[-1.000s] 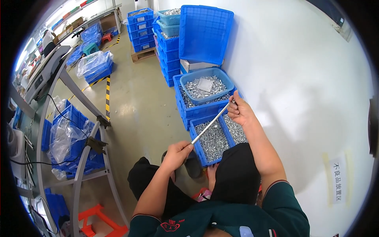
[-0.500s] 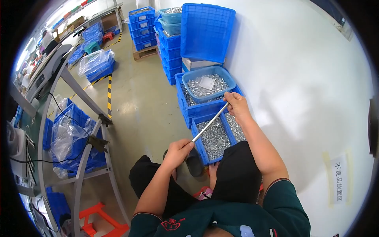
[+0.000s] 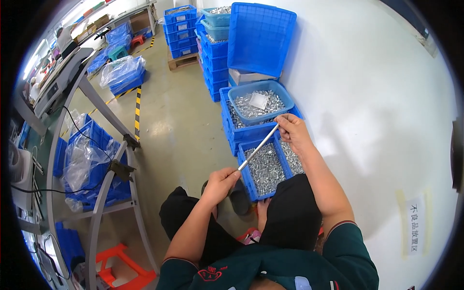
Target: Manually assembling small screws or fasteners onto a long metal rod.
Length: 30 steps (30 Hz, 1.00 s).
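Rod (image 3: 257, 148) barely budged just then, left grip (image 3: 221, 185) and right grip (image 3: 294, 132) both pinching it, so seemingly same step.

Right: white wall (image 3: 357, 63), paper sign (image 3: 414, 224) taped on. Far: stack of blue crates (image 3: 180, 36) on wooden pallet (image 3: 182, 62); red stool (image 3: 138, 39) and teal stool (image 3: 118, 53) left of it. Black-and-yellow tape (image 3: 138, 113) on floor (image 3: 186, 106). Left: clear plastic sheeting (image 3: 79, 164) over more crates (image 3: 96, 133), beside a grey metal frame (image 3: 99, 108).
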### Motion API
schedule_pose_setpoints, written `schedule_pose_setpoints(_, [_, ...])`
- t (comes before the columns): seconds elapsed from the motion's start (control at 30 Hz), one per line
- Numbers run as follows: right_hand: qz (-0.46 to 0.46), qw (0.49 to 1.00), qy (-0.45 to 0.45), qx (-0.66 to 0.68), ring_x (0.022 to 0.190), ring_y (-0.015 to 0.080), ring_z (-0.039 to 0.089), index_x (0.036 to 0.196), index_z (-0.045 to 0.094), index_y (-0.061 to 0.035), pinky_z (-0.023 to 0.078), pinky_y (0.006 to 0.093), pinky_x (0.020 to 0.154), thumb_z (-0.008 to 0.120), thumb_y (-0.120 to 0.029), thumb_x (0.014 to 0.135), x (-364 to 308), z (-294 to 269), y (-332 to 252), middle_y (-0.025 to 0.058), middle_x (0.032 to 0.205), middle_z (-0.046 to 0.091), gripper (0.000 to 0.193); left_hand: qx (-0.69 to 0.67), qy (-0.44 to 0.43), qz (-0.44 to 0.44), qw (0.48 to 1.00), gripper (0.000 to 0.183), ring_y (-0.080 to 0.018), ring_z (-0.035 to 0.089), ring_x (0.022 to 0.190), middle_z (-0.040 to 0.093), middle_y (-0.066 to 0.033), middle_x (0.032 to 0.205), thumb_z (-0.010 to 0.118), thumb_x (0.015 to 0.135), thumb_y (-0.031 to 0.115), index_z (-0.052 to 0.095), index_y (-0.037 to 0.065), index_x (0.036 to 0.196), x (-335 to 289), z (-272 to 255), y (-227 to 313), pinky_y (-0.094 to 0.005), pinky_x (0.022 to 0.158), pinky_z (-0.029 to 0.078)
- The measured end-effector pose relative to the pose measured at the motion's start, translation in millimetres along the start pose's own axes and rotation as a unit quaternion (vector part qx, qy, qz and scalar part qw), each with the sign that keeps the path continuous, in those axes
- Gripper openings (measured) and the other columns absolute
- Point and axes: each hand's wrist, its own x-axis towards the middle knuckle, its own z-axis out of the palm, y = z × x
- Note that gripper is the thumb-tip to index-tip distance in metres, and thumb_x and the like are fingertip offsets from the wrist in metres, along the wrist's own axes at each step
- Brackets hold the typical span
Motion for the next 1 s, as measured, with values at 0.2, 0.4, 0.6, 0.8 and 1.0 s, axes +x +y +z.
schedule_pose_setpoints(0.2, [0.200,0.950,-0.215,-0.102,0.047,0.0034,0.035,0.092,0.059,-0.0034,0.023,0.0173,0.040,0.063,-0.021,0.082,-12.3,31.3,14.2,-0.0019,0.063,0.046,0.020,-0.033,0.001,0.025,0.999,0.025,-0.0058,0.044,0.058,0.049,0.0023,0.062,0.051,0.089,0.024,0.061,0.000,0.087,13.3,3.1,-9.6,-0.0202,0.053,0.033])
schedule_pose_setpoints(0.4, [0.284,0.932,-0.202,0.102,0.076,0.0164,0.054,0.101,0.054,0.0026,0.044,0.0259,0.061,0.050,0.005,0.075,1.7,9.6,29.4,0.0090,0.086,0.055,0.027,-0.052,0.013,0.018,0.998,0.025,-0.0054,0.042,0.056,0.049,0.0024,0.061,0.051,0.088,0.024,0.061,0.001,0.086,14.1,4.2,7.4,-0.0201,0.051,0.032])
schedule_pose_setpoints(0.6, [0.308,0.940,-0.097,0.105,0.086,0.0239,0.060,0.102,0.050,0.0044,0.054,0.0351,0.072,0.045,0.007,0.078,24.2,-33.1,57.7,0.0144,0.088,0.057,0.025,-0.048,0.014,0.018,0.999,0.022,-0.0048,0.042,0.052,0.047,0.0033,0.058,0.051,0.088,0.021,0.060,0.001,0.084,15.8,3.2,4.7,-0.0214,0.048,0.033])
schedule_pose_setpoints(0.8, [0.275,0.943,-0.100,0.158,0.062,0.0119,0.054,0.100,0.053,0.0001,0.043,0.0198,0.046,0.054,-0.009,0.087,15.7,-24.1,31.2,0.0109,0.085,0.058,0.016,-0.034,0.019,0.015,0.999,0.021,-0.0047,0.041,0.050,0.047,0.0033,0.058,0.052,0.088,0.021,0.061,0.002,0.084,10.1,2.0,5.0,-0.0215,0.045,0.032])
schedule_pose_setpoints(1.0, [0.208,0.953,-0.083,0.203,0.045,0.0040,0.034,0.082,0.053,-0.0071,0.025,0.0158,0.035,0.060,-0.030,0.086,11.8,-27.1,19.7,0.0012,0.065,0.048,0.025,-0.020,0.005,0.041,0.999,0.022,-0.0046,0.041,0.049,0.046,0.0033,0.057,0.053,0.088,0.021,0.062,0.002,0.084,8.4,0.7,-3.0,-0.0217,0.044,0.032])
